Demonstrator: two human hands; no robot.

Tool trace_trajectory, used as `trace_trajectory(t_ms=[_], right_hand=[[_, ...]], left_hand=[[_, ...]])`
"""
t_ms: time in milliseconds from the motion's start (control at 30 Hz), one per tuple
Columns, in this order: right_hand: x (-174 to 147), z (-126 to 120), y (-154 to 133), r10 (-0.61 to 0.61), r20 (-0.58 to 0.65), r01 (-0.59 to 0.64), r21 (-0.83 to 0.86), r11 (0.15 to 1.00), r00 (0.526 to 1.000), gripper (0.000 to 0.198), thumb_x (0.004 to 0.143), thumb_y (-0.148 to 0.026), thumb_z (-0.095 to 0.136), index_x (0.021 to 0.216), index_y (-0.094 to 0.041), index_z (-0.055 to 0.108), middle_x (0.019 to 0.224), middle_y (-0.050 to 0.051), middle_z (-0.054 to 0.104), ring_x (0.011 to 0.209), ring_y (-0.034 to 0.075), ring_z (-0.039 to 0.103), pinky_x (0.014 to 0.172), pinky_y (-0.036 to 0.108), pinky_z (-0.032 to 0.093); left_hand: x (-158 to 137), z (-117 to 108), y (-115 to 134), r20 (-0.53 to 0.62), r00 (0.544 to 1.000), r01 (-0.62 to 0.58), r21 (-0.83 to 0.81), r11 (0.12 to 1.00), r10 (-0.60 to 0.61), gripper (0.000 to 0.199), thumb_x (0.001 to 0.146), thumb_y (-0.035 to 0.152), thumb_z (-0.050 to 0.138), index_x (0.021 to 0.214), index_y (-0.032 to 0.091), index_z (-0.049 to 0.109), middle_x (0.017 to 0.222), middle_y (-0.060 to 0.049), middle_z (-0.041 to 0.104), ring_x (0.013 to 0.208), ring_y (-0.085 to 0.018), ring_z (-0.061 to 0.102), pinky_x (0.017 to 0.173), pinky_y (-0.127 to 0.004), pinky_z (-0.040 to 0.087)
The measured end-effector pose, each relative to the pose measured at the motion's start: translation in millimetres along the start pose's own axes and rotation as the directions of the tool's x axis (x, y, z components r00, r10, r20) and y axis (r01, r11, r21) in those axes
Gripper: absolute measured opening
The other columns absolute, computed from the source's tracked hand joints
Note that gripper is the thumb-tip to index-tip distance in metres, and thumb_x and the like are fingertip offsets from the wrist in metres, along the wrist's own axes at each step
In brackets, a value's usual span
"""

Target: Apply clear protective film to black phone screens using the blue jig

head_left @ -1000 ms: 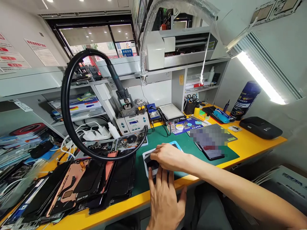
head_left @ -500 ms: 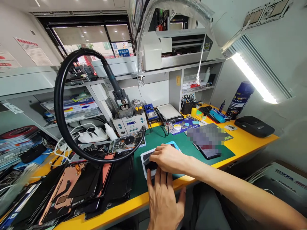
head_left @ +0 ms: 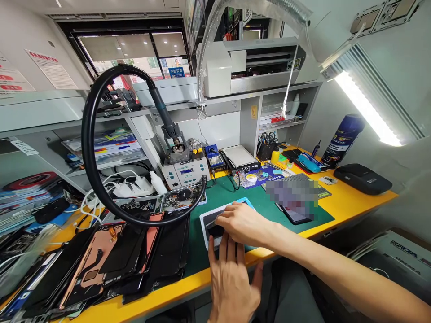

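A shallow white-rimmed tray (head_left: 202, 226) lies on the green work mat (head_left: 193, 258), with a light blue part at its far right corner. Inside it is a dark flat piece (head_left: 215, 230), mostly covered by my hands, so its kind cannot be made out. My right hand (head_left: 240, 223) reaches in from the right with curled fingers over the dark piece; whatever its fingertips pinch is hidden. Below it, my left hand (head_left: 234, 273) has its fingers stretched forward, the fingertips resting at the tray's near side beneath the right hand.
Black and copper-coloured phone panels (head_left: 97, 260) are stacked at left. A black hose (head_left: 85, 148) loops above them from the hot-air station (head_left: 186, 175). A phone (head_left: 296, 214) lies on the right side of the mat. A bright lamp (head_left: 368, 107) hangs at upper right.
The view has shifted slightly, moving everything a little to the right. Both hands keep nearly the same place at the tray; more of the dark piece shows beside my right hand.
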State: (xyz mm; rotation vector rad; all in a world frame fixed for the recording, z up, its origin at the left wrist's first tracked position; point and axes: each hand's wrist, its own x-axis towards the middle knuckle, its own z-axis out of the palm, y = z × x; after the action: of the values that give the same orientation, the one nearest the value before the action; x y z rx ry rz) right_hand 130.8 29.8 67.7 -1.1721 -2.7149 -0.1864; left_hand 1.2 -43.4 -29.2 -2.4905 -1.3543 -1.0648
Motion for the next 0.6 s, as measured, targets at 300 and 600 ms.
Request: trace_trajectory(t_ms=[300,600], right_hand=[[17.6,5.3,6.4,0.034,-0.005,-0.034,-0.035,0.999,0.999,0.006,0.095,-0.013,0.055,0.093,-0.016,0.061,0.085,0.005,0.070,0.081,0.020,0.060,0.075,0.032,0.040],[-14.5,-8.5,-4.0,0.056,0.030,-0.054,-0.060,0.997,0.998,0.006,0.092,-0.012,0.057,0.089,-0.017,0.059,0.085,0.005,0.069,0.080,0.020,0.060,0.073,0.033,0.038]], left_hand=[[1.5,-4.7,1.9,0.012,1.000,-0.007,-0.006,1.000,0.007,0.062,0.089,0.058,0.061,0.135,0.016,0.057,0.138,-0.012,0.061,0.132,-0.031,0.051,0.122,-0.059,0.021],[0.8,0.1,2.9,0.004,1.000,0.013,-0.010,1.000,-0.013,0.058,0.089,0.056,0.058,0.128,0.014,0.063,0.134,-0.016,0.063,0.131,-0.035,0.052,0.122,-0.061,0.021]])
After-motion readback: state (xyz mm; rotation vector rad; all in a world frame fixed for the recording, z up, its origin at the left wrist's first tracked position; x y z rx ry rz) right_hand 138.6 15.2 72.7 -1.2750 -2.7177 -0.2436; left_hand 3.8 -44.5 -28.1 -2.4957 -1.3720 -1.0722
